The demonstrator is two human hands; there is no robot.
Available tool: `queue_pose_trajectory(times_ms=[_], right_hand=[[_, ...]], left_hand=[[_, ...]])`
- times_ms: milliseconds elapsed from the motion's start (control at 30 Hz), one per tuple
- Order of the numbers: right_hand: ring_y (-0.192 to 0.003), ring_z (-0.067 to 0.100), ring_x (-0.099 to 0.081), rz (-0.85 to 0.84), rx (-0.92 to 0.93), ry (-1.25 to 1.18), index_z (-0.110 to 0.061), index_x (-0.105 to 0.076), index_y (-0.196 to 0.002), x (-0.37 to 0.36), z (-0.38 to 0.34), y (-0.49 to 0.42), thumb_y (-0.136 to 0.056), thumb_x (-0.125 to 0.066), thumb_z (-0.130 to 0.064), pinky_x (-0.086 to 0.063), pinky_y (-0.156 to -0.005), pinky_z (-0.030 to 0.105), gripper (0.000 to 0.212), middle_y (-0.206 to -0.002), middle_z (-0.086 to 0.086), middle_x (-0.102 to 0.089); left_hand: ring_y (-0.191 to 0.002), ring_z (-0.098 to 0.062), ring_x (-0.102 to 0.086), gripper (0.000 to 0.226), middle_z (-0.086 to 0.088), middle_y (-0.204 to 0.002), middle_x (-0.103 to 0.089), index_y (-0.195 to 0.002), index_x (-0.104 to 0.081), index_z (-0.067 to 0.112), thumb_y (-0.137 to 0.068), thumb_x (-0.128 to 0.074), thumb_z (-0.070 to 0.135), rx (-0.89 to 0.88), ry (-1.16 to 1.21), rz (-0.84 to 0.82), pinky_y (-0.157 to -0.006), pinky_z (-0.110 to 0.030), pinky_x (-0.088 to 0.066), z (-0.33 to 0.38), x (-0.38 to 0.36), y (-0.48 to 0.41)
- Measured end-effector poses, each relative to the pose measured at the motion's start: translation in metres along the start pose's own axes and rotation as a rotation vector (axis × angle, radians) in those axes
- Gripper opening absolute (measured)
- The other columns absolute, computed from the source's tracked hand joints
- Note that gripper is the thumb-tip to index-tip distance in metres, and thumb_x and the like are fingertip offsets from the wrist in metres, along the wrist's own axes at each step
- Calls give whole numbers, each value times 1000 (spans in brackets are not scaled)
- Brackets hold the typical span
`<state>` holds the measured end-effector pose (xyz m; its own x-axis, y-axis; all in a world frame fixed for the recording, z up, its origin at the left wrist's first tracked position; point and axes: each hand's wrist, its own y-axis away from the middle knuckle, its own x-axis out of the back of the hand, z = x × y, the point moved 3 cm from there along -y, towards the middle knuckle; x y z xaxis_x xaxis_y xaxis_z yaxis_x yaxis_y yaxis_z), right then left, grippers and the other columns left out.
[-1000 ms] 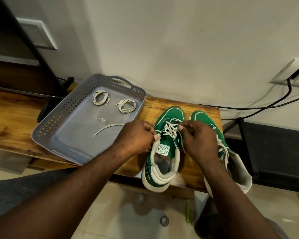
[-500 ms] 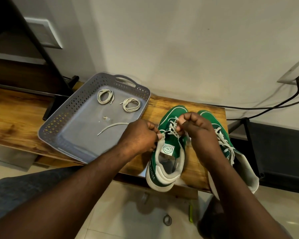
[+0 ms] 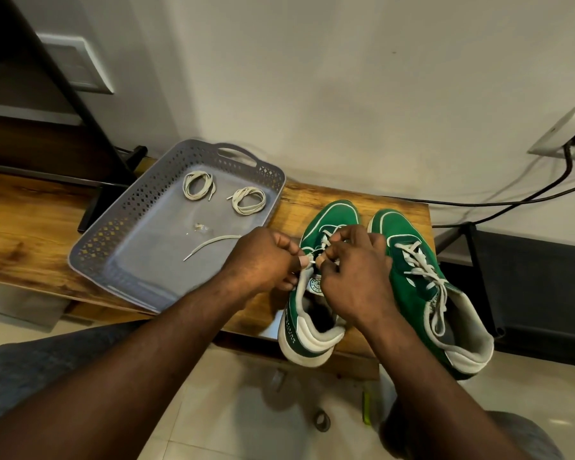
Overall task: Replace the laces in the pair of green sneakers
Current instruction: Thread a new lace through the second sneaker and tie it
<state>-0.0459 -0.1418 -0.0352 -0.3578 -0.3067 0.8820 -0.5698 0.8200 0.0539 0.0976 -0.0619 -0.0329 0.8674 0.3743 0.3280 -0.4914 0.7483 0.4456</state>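
Two green sneakers stand side by side on a wooden bench (image 3: 24, 227), toes toward the wall. Over the left sneaker (image 3: 332, 217) my left hand (image 3: 263, 260) and my right hand (image 3: 356, 270) meet at the top eyelets. Each hand pinches the white lace (image 3: 326, 235) of that shoe just above the tongue label. My right hand hides most of the tongue and lacing. The right sneaker (image 3: 409, 260) is fully laced in white, its lace ends loose. A grey tray (image 3: 120, 234) to the left holds two coiled laces (image 3: 198, 184) (image 3: 249, 200) and one straight lace piece (image 3: 213, 245).
The tray has a perforated wall and a handle at the far end. Black cables (image 3: 512, 202) run along the wall to a socket (image 3: 565, 134) at the right. A dark shelf frame (image 3: 512, 293) stands right of the bench. Small objects lie on the tiled floor below.
My right hand has come down and left from above the lacing to meet my left hand at the top eyelets. The view has shifted slightly.
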Motion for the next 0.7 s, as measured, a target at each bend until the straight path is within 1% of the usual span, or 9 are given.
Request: queue_pose_trajectory(times_ms=[100, 200, 333, 400, 467, 533, 567, 633, 700], right_hand=[[-135, 23, -29, 37, -27, -5, -18, -73, -113, -6, -3, 4, -94, -63, -25, -34, -111, 51, 23, -143, -5, -48], [-132, 22, -33, 91, -83, -137, -17, -75, -103, -14, -1, 7, -91, -65, -18, -35, -109, 50, 16, -137, -7, -52], [-129, 17, -36, 119, -54, -270, -26, -74, -92, -18, 9, 3, -93, -73, -25, -38, -109, 51, 1, -127, -15, -54], [-131, 16, -35, 68, 27, -281, -33, -71, -88, -17, 13, 0, -92, -75, -31, -39, -109, 53, 6, -130, -18, -53], [-135, 16, -33, 29, 90, -238, -36, -70, -92, -16, 17, 0, -90, -77, -33, -39, -110, 53, 8, -136, -18, -50], [-137, 18, -32, 30, 128, -157, -30, -73, -102, -17, 22, 1, -88, -78, -30, -41, -111, 54, 15, -141, -13, -48], [-137, 19, -33, 40, 134, -118, -27, -74, -107, -17, 24, 1, -88, -78, -30, -42, -111, 53, 20, -142, -10, -47], [-137, 21, -34, 58, 128, -63, -24, -75, -115, -16, 26, 2, -90, -77, -32, -43, -112, 49, 26, -145, -6, -47], [-137, 21, -36, 72, 127, -33, -25, -75, -117, -12, 29, 3, -92, -76, -33, -45, -111, 45, 26, -146, -5, -46]], left_hand=[[-68, -18, -75, 8, -5, -77, -78, -88, -79, 11, -86, -86, 15, -45, -14, -10, -70, -37, -66, 2, 0, 4], [-66, -18, -75, 15, -4, -77, -78, -88, -78, 13, -82, -90, 19, -80, -51, 9, -66, -33, -65, 4, -2, 6], [-72, -21, -74, 18, -8, -83, -79, -92, -78, 12, -98, -75, 28, -56, 7, 12, -70, -34, -64, 2, -5, 3], [-71, -20, -73, 21, -7, -82, -79, -90, -77, 14, -101, -70, 30, -34, 28, 46, -72, -37, -63, -2, -7, 0], [-73, -19, -73, 21, -2, -79, -78, -82, -75, 18, -100, -71, 29, -30, 25, 72, -76, -42, -65, -5, -15, 0], [-75, -22, -74, 24, -2, -77, -77, -78, -72, 22, -101, -70, 28, 0, 1, 88, -78, -45, -65, -8, -22, -3], [-75, -24, -75, 22, -4, -80, -76, -81, -70, 23, -102, -67, 27, 14, -28, 110, -77, -47, -66, -10, -17, -6], [-75, -28, -77, 13, -8, -85, -76, -91, -68, 23, -102, -63, 28, -8, -127, 246, -74, -48, -66, -8, 11, -14], [-83, -32, -75, 17, -10, -91, -75, -97, -69, 17, -97, -61, 32, -29, -415, 492, -75, -41, -61, 1, 56, -20]])
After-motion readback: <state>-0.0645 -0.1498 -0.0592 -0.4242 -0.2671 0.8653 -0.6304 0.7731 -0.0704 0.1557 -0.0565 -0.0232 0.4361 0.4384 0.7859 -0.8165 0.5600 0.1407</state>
